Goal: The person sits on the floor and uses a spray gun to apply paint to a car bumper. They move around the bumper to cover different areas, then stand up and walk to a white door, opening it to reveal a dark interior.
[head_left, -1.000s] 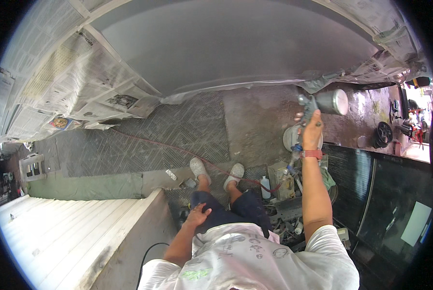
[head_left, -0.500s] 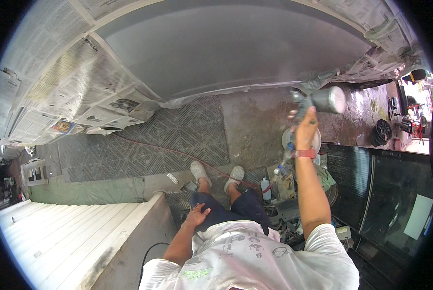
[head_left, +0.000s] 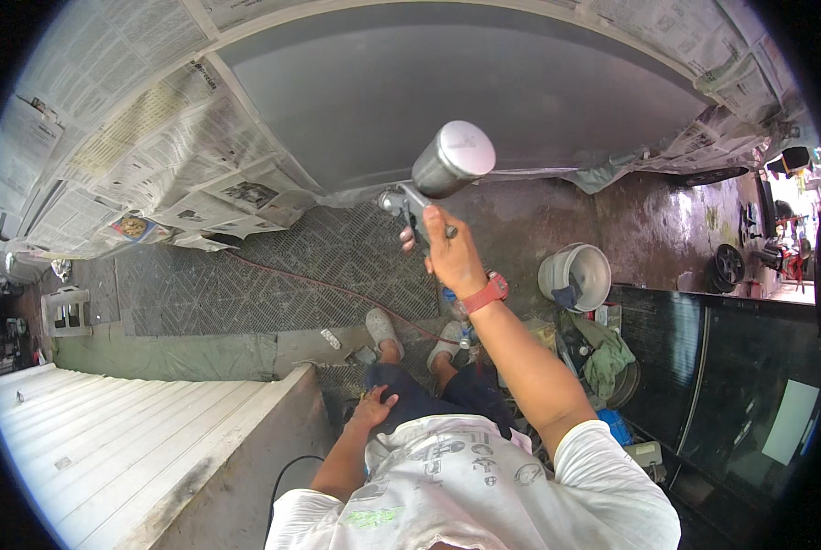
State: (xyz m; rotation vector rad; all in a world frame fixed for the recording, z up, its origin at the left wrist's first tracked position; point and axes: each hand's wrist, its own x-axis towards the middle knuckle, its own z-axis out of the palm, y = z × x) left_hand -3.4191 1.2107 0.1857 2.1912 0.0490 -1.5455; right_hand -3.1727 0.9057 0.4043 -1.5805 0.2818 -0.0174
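A spray gun [head_left: 414, 209] with a silver paint cup [head_left: 454, 159] on top is gripped in my right hand [head_left: 454, 249], its fingers wrapped round the handle. The gun is held up close to a grey car panel [head_left: 484, 92], near the panel's lower edge. Newspaper [head_left: 177, 165] taped along the border masks the bodywork around the panel. My left hand [head_left: 374, 406] rests on my thigh with its fingers stretched out and nothing in it.
A red hose [head_left: 337, 291] runs over the dark patterned mat [head_left: 273, 275] towards my feet. A white bucket [head_left: 597, 278] with a cloth stands to the right. White corrugated sheeting [head_left: 136, 449] lies at lower left; dark glass panels [head_left: 749, 367] are at right.
My right hand has swept the spray gun from right to left along the panel's lower edge, uncovering the bucket. My left hand stays on my thigh.
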